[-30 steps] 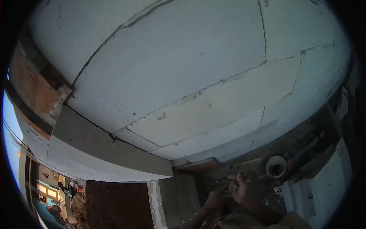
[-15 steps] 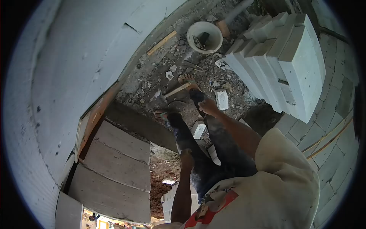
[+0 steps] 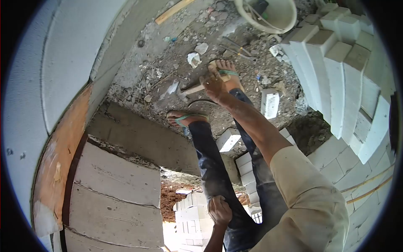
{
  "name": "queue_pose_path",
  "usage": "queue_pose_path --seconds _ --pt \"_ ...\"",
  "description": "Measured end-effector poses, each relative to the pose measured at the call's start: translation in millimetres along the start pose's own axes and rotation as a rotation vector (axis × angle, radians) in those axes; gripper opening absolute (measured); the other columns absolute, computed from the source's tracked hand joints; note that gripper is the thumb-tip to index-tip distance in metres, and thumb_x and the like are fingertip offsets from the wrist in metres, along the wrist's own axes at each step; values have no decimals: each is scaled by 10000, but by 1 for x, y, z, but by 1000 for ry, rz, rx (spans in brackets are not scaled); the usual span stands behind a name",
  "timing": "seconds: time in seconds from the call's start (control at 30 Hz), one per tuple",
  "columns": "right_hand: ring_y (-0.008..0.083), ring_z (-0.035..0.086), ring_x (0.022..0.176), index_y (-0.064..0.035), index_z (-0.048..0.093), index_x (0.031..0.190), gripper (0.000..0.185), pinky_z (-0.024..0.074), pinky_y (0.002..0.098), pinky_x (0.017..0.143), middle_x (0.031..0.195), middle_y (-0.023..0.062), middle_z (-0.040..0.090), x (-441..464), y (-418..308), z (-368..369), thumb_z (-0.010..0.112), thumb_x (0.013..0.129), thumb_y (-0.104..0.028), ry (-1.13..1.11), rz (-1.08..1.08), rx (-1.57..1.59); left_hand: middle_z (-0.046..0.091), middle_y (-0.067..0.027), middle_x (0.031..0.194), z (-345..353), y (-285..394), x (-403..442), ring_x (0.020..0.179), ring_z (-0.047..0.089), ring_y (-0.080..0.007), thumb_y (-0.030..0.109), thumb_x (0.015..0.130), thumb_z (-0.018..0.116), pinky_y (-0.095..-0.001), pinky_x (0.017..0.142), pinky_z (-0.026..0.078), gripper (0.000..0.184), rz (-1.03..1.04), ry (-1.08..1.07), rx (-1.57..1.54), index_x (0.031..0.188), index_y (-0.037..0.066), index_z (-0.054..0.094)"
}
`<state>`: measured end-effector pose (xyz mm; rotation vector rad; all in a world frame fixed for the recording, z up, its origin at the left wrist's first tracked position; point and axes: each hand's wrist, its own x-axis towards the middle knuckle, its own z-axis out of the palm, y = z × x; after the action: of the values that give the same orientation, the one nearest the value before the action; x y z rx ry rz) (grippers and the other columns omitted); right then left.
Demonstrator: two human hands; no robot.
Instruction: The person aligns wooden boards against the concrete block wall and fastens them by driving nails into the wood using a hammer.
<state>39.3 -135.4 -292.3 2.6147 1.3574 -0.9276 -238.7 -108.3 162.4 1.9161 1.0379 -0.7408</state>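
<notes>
My right hand (image 3: 215,87) is down at the ground by my right foot, its fingers around the wooden handle of a hammer (image 3: 194,90). The hammer's head rests on the rubble to the left, and the handle's end shows beyond my fingers. My left hand (image 3: 220,210) is closed against the dark trouser leg (image 3: 208,168), with bent fingers gathered on the cloth. My feet are in green-strapped flip-flops (image 3: 187,117) on either side of the hammer.
A white bucket (image 3: 289,26) with tools inside stands at the top. Stacked pale blocks (image 3: 312,75) rise at the right. Loose blocks (image 3: 270,103) and rubble lie around my feet. A block wall (image 3: 113,206) and a wooden board (image 3: 58,168) are at left.
My right hand has left my right knee and reached down to the hammer handle. My body has bent lower, bringing the ground closer. My left hand stays on the left trouser leg.
</notes>
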Motion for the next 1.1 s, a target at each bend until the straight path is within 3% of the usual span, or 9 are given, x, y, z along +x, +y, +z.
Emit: queue_pose_path --seconds 0.17,0.3,0.4,0.47,0.53,0.6,0.8,0.97,1.1 --pt "285 712 1115 -94 676 1192 223 559 500 1005 1109 154 716 -1 -15 -35 580 1005 -168 -315 83 88 632 -165 881 -9 -10 -5 805 614 -410 44 898 550 -541 759 492 114 -12 -16 8 986 28 620" --pt "425 756 1016 -7 602 1286 443 606 532 847 1078 254 750 -52 -40 -104 660 944 -283 -515 267 478 660 -178 915 -18 -13 0 835 629 -422 57 899 555 -549 790 501 125 53 60 -41 1007 31 613" --pt "520 722 1024 40 563 1357 704 582 587 893 1095 328 733 -119 -46 -153 624 1005 -567 -413 218 777 689 -201 963 -31 -20 -4 904 660 -440 96 927 566 -555 837 516 138 63 114 17 1042 43 623" --pt "501 730 946 35 615 1294 524 589 607 843 1049 314 731 -170 -55 -212 562 1074 -438 -275 -64 479 706 -212 1006 -37 -29 -6 975 679 -452 142 959 563 -563 885 522 161 16 32 82 1082 70 638" --pt "490 735 880 -26 604 1336 417 594 587 769 1034 308 723 -227 -67 -276 615 1044 -324 -145 133 627 722 -231 1084 -49 -37 -9 1067 691 -452 179 1013 522 -564 941 529 220 76 -68 155 1171 99 653" --pt "512 738 890 -32 596 1351 470 588 586 780 1013 313 719 -287 -97 -424 703 993 -317 190 88 789 732 -229 1142 -10 -120 0 1080 695 -461 184 1034 562 -526 954 548 246 575 200 246 1247 113 664" --pt "385 727 832 54 585 1254 503 569 498 758 939 210 704 -353 -182 -654 786 925 -268 454 -88 937 725 -200 1236 -246 91 -44 1142 707 -424 239 1093 557 -482 977 561 285 325 33 -289 1307 74 648" --pt "79 568 593 36 576 1162 267 461 298 519 804 75 616 -353 -249 -758 672 1009 -161 532 -380 1437 727 -182 1181 -428 191 -147 1053 739 -359 192 1114 567 -433 894 585 240 804 399 -391 1277 33 643" --pt "99 570 600 60 497 1325 369 470 297 504 835 83 632 -346 -304 -880 614 1030 -129 646 -894 1408 716 -125 996 -559 236 -274 840 686 -272 52 1030 668 -358 761 560 151 1103 935 -225 1175 35 707"
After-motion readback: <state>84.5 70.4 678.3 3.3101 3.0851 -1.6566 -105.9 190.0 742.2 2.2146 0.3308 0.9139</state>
